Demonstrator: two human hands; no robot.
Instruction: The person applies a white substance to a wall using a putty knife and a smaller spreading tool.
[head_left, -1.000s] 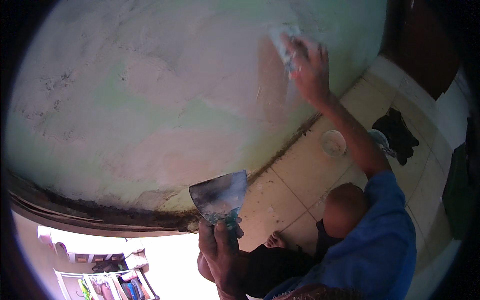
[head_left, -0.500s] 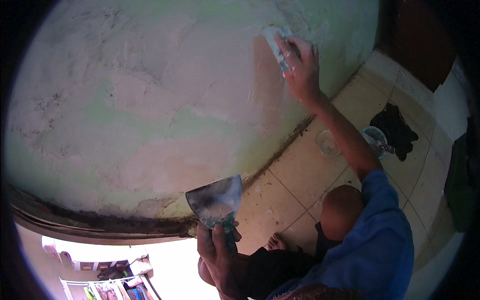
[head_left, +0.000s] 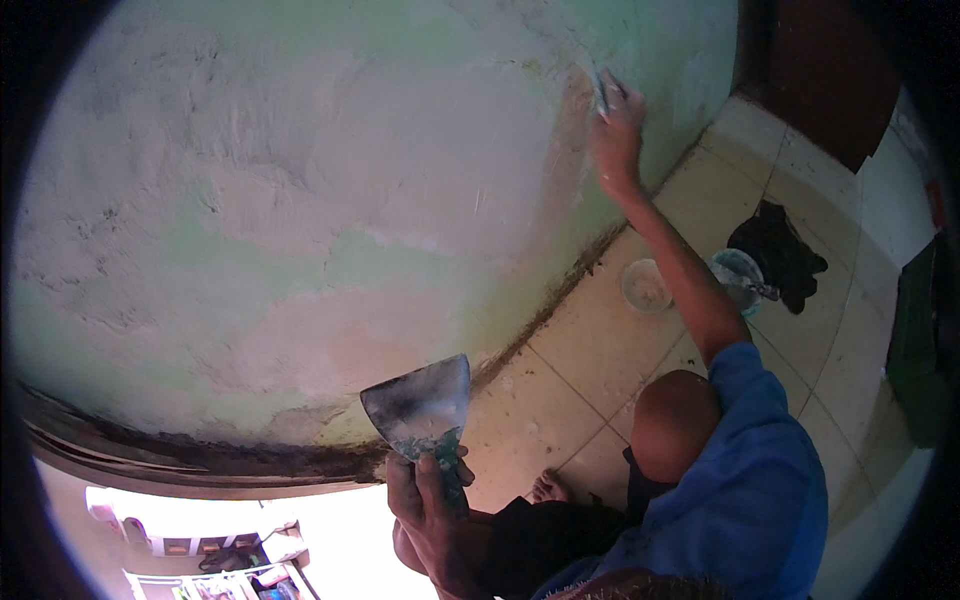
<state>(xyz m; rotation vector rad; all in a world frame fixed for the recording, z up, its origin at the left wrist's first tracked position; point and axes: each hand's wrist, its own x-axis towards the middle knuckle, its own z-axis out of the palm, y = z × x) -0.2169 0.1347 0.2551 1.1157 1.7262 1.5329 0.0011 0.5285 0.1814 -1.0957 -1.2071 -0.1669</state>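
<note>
My left hand [head_left: 432, 515] is wrapped round the handle of a wide putty knife [head_left: 424, 398], its blade up and smeared with pale filler. That blade stands before the lower part of the wall [head_left: 400, 140], which is green with broad patches of whitish-grey filler. With my right arm stretched out, my right hand [head_left: 618, 145] grips a flat filling blade [head_left: 600, 92] against the wall's upper right part. The blade shows almost edge-on, so its face is hidden. Beside it runs a damp-looking brownish strip of filler.
On the tiled floor [head_left: 570, 360] stand a round pale tub [head_left: 647, 286] and a bucket [head_left: 738, 280] with a tool in it. A black cloth or bag [head_left: 780, 255] lies beside them. My bent knee [head_left: 676, 425] is close by. A rack [head_left: 225, 583] stands beyond the doorway.
My right hand has moved a little right along the wall, and its blade has turned from face-on to nearly edge-on. My left hand with the putty knife stays almost in place.
</note>
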